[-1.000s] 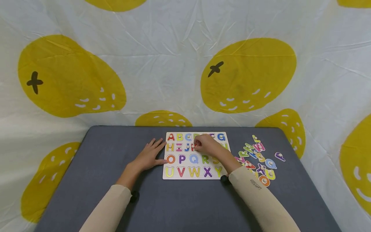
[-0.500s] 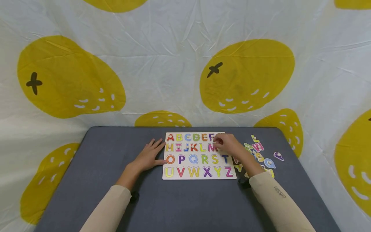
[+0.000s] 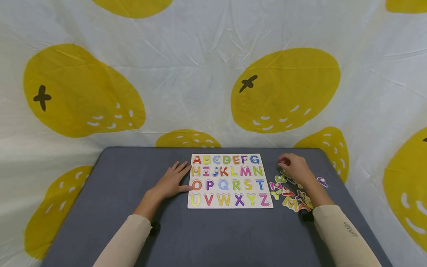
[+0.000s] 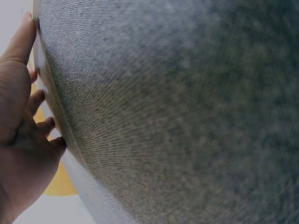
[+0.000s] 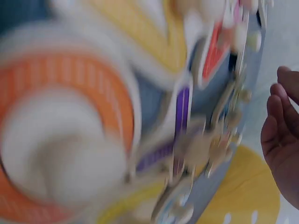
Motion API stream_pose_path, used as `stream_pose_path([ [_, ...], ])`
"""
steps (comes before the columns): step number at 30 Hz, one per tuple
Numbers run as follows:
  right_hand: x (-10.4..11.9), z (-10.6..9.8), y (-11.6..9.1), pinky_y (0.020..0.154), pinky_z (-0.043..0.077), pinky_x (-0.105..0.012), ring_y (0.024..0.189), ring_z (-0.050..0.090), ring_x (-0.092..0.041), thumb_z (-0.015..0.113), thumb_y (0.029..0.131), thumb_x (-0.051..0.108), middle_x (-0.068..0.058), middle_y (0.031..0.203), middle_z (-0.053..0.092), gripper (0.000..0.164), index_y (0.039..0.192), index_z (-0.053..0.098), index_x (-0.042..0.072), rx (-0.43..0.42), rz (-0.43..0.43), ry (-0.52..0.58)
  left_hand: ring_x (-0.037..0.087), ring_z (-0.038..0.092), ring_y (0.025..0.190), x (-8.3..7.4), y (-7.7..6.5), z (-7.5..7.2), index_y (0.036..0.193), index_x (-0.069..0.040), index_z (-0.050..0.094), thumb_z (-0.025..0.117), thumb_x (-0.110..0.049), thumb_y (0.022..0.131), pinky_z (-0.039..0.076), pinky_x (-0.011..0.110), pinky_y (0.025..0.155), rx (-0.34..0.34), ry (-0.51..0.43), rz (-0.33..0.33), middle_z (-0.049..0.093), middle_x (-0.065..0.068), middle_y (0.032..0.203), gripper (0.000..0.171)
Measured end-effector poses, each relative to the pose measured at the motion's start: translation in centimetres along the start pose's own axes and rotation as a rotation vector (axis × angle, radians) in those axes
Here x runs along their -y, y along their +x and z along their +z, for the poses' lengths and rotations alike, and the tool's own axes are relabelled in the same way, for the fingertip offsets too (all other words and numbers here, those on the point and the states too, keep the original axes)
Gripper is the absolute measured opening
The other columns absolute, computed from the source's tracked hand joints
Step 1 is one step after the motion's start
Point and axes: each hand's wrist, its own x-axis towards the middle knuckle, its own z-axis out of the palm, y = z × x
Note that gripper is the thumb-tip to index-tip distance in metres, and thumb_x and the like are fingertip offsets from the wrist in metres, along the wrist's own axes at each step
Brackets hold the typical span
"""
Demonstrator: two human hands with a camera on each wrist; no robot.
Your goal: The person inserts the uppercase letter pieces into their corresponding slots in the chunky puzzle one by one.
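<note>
A white alphabet puzzle board (image 3: 230, 178) lies on the table. Knobbed letters sit in its first row and in the left part of its second, including the red K piece (image 3: 224, 171). My left hand (image 3: 171, 181) rests at the board's left edge, fingers spread and thumb touching the edge. Over the far side of the loose letter pile hovers my right hand (image 3: 296, 168), its fingers loosely bent around nothing. The hand covers part of the pile. Up close in the right wrist view are the orange O piece (image 5: 114, 93) and the purple X piece (image 5: 183, 109).
Other loose knobbed letters lie heaped right of the board, among them a yellow M (image 3: 289, 204) and a pink N (image 3: 275, 186). A purple P (image 3: 322, 181) lies apart at the right. A fruit-print curtain (image 3: 186, 92) hangs behind the grey table (image 3: 213, 237).
My right hand has let go of the red K piece, which now sits in the board, and has moved right to the loose letters. The left hand stays where it was.
</note>
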Motion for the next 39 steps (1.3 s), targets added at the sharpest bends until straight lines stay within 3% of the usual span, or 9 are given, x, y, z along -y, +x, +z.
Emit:
stream_pose_path([
  [5,-2.0,-1.5,-0.5,0.083,0.053,-0.057,0.093,0.064,-0.037,0.070,0.098,0.010,-0.022,0.104,0.068,0.024,0.118,0.069,-0.005,-0.012,0.028,-0.027,0.047,0.012,0.158,0.0,0.0,0.3,0.164,-0.014,0.031,0.073,-0.053,0.092,0.016,0.067,0.124,-0.002,-0.004,-0.002,0.025,0.015,0.171,0.093],
  [12,-4.6,-2.3,-0.4,0.090,0.050,-0.063,0.099,0.064,-0.041,0.069,0.099,0.012,-0.025,0.109,0.068,0.030,0.123,0.068,-0.005,0.020,0.096,-0.054,0.047,0.013,0.158,-0.3,0.2,0.3,0.164,-0.015,0.031,0.074,-0.054,0.091,0.016,0.068,0.124,-0.002,0.003,0.004,0.025,0.014,0.171,0.093],
  [19,-6.1,-1.5,0.3,0.077,0.057,-0.051,0.091,0.063,-0.036,0.066,0.101,0.014,-0.024,0.105,0.069,0.031,0.124,0.066,-0.007,0.084,0.140,-0.072,0.043,0.009,0.160,-0.1,0.3,0.5,0.165,-0.018,0.028,0.073,-0.056,0.091,0.014,0.065,0.126,0.017,0.002,-0.012,0.022,0.011,0.172,0.095],
  [26,-6.1,-0.9,0.4,0.079,0.055,-0.054,0.084,0.060,-0.034,0.064,0.101,0.008,-0.022,0.097,0.067,0.025,0.119,0.066,-0.008,0.069,0.156,-0.092,0.043,0.010,0.160,-0.2,0.1,0.6,0.165,-0.018,0.029,0.073,-0.056,0.091,0.014,0.065,0.126,0.018,0.003,-0.016,0.022,0.012,0.172,0.095],
  [33,-5.9,-1.2,0.8,0.071,0.057,-0.046,0.081,0.060,-0.032,0.063,0.101,0.007,-0.022,0.096,0.066,0.022,0.118,0.065,-0.007,0.080,0.145,-0.084,0.043,0.010,0.160,-0.3,0.1,0.5,0.165,-0.017,0.029,0.073,-0.054,0.091,0.014,0.064,0.126,0.006,0.003,-0.024,0.023,0.012,0.172,0.094],
  [37,-5.4,-1.8,1.0,0.063,0.054,-0.039,0.071,0.059,-0.025,0.065,0.100,0.008,-0.020,0.093,0.067,0.021,0.117,0.066,-0.006,0.067,0.111,-0.074,0.044,0.011,0.159,-0.2,0.1,0.4,0.165,-0.017,0.030,0.074,-0.054,0.091,0.015,0.065,0.126,-0.004,0.003,-0.020,0.024,0.012,0.172,0.094],
  [39,-4.9,-2.1,1.1,0.066,0.054,-0.041,0.068,0.058,-0.022,0.066,0.100,0.008,-0.017,0.091,0.067,0.020,0.115,0.067,-0.005,0.053,0.084,-0.079,0.044,0.011,0.159,-0.1,0.1,0.4,0.165,-0.017,0.029,0.073,-0.054,0.091,0.015,0.065,0.125,-0.005,0.006,-0.018,0.023,0.012,0.172,0.094],
])
